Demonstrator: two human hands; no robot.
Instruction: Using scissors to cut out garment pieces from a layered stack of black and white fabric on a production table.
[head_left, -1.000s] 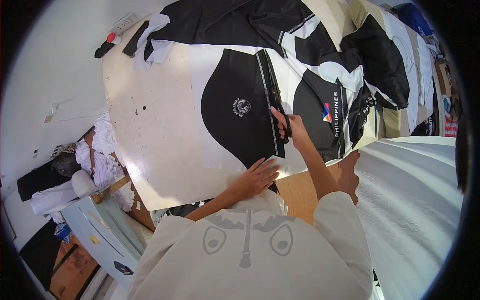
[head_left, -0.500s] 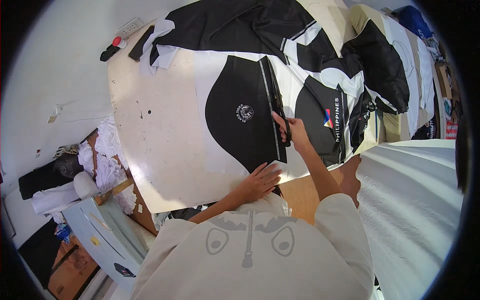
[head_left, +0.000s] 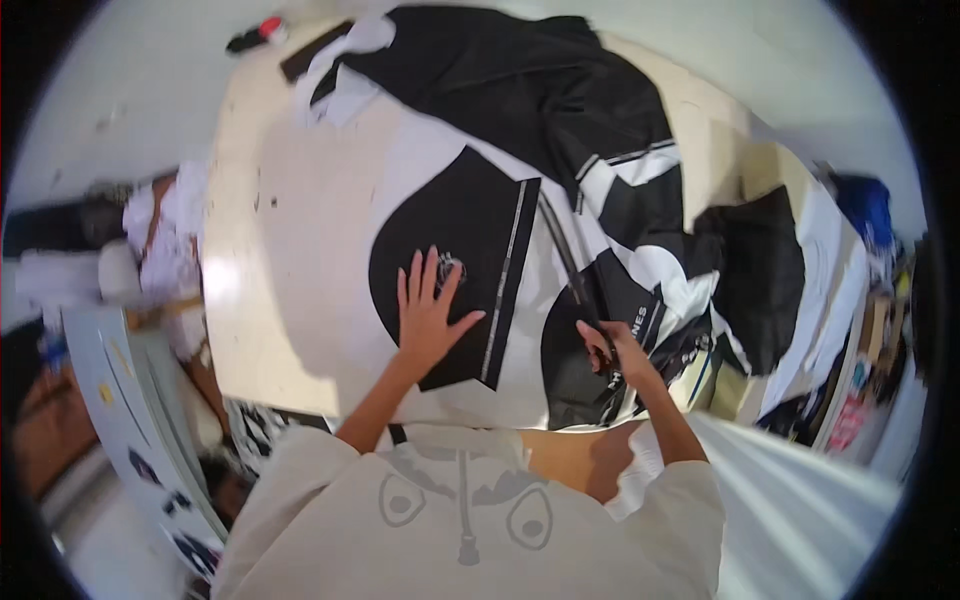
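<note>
The left hand (head_left: 425, 322) is lying flat with fingers spread on the black fabric panel (head_left: 478, 278), partly covering its round emblem (head_left: 457, 268) and gripping nothing, while the right hand (head_left: 622, 352) is grasping the handles of long black scissors (head_left: 565, 250). Half a second ago the left hand was resting at the panel's lower edge and the scissors were lying close along its striped tape (head_left: 507, 275); now the palm is sitting higher up, and the scissors are standing off to the right, over the white fabric (head_left: 530, 315) and a second black panel (head_left: 572, 375). This is suggesting that the cutting along the taped side is pausing or ending, with the left hand steadying or shifting the piece; whether the blades are parting is staying too blurred to tell. The panel is lying near the middle of the table (head_left: 240, 335), its tape slanting down its right side, while a large black fabric heap (head_left: 500, 80) is spreading just beyond its upper edge.
</note>
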